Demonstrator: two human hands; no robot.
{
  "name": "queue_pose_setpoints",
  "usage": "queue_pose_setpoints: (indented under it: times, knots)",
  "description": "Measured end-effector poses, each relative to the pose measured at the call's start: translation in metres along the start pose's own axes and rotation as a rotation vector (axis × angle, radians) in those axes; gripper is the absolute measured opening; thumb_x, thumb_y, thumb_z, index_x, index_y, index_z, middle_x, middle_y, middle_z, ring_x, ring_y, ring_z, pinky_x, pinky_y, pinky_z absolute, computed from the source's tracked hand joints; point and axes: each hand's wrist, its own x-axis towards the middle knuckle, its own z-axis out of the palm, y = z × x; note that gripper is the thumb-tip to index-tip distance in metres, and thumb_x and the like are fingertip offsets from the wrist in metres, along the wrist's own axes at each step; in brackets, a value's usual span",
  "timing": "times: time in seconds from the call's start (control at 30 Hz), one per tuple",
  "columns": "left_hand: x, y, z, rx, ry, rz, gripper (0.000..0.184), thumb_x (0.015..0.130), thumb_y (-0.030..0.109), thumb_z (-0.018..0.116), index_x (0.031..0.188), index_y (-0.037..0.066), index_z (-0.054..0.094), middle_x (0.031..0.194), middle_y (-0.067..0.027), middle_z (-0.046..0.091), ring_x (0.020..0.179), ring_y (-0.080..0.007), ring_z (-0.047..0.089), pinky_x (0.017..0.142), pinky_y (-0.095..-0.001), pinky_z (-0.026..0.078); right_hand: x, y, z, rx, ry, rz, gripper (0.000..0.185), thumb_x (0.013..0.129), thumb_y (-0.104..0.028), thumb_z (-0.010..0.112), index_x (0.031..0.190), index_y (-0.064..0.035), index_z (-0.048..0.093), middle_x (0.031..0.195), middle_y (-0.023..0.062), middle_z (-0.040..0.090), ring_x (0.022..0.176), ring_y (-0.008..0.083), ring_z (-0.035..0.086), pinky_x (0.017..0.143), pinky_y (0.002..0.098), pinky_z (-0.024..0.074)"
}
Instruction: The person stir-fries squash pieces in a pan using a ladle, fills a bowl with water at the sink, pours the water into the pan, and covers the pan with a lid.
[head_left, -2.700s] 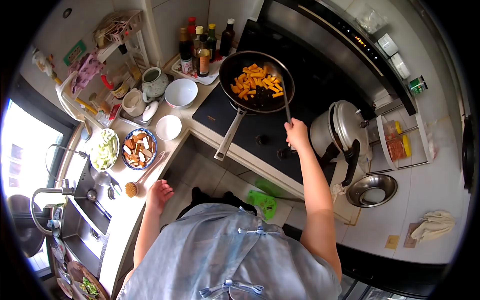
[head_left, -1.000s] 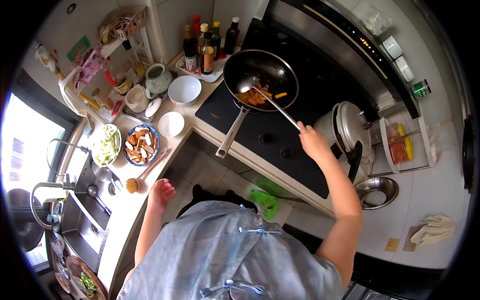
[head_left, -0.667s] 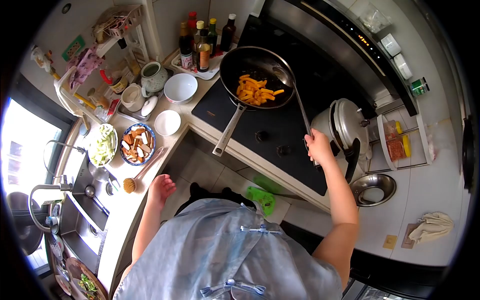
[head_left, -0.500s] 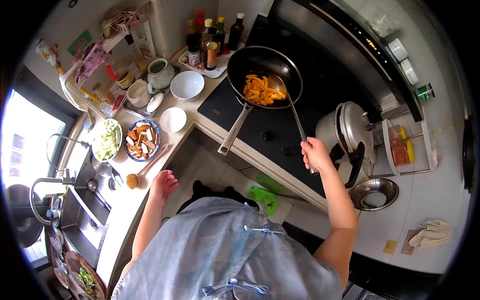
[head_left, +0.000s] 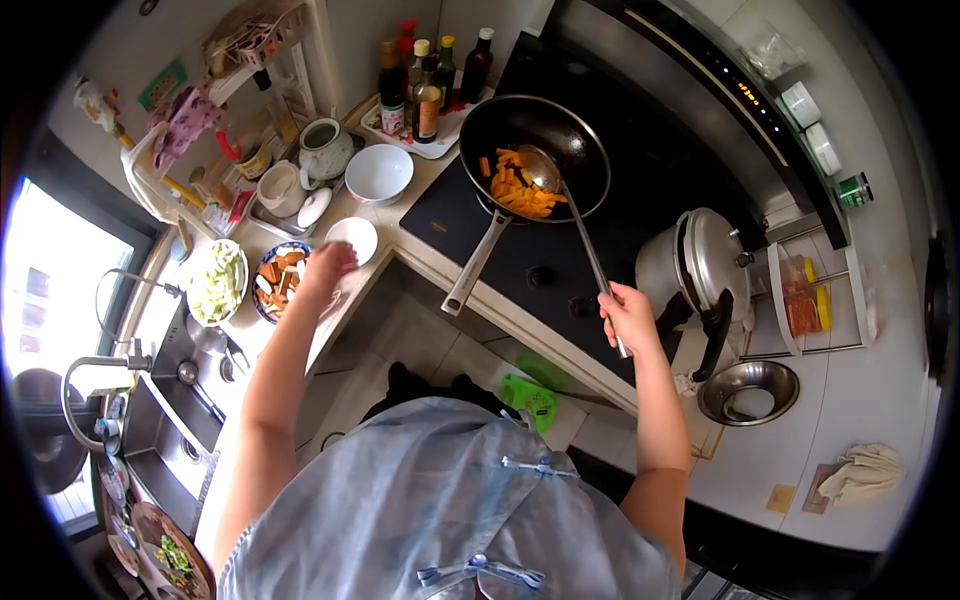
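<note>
My right hand (head_left: 628,315) is wrapped round the handle of a metal ladle (head_left: 587,240), whose bowl rests among orange strips (head_left: 520,192) in the black frying pan (head_left: 585,145). The pan sits on the black cooktop (head_left: 440,222), its handle pointing toward the counter's front edge. Over the counter, my left hand (head_left: 330,265) is raised beside the small white bowl (head_left: 352,238) and the blue-rimmed plate of brown and white slices (head_left: 276,278). Its fingers are apart, and I see nothing held in them.
Left of the plate is a dish of pale green slices (head_left: 217,284). A white bowl (head_left: 380,173), a lidless jar (head_left: 325,148) and sauce bottles (head_left: 425,105) stand behind. A pressure cooker (head_left: 712,255) and steel basin (head_left: 748,392) are at right, the sink (head_left: 165,450) at left.
My left hand has risen from beside the counter's edge to above the counter near the small bowl. My right hand has kept the ladle while its bowl and the orange strips shifted about the pan.
</note>
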Motion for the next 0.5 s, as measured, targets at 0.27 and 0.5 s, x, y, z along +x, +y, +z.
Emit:
queue_pose_setpoints:
  times: [0.27,0.5]
  knots:
    - [0.166,0.01,-0.008,0.517,0.291,-0.113,0.032,0.081,0.023,0.053,0.095,-0.005,0.055,0.088,-0.0127,0.055,0.07,-0.0209,0.057,0.059,-0.0317,0.053,0.022,0.01,0.025,0.153,0.29,-0.045,0.016,0.088,-0.012,0.05,0.099,-0.0007,0.053,0.062,0.0022,0.047,0.037,0.0085,0.044,0.029,0.0243,0.0339]
    - [0.25,-0.03,-0.014,0.636,0.296,-0.235,0.023,0.083,0.018,0.051,0.1,0.003,0.055,0.09,-0.0122,0.056,0.068,-0.0244,0.057,0.05,-0.036,0.053,0.061,0.003,0.048,-0.208,0.414,0.022,0.042,0.086,-0.018,0.055,0.121,0.0038,0.046,0.071,0.0123,0.06,0.048,0.0174,0.056,0.042,0.0296,0.0448]
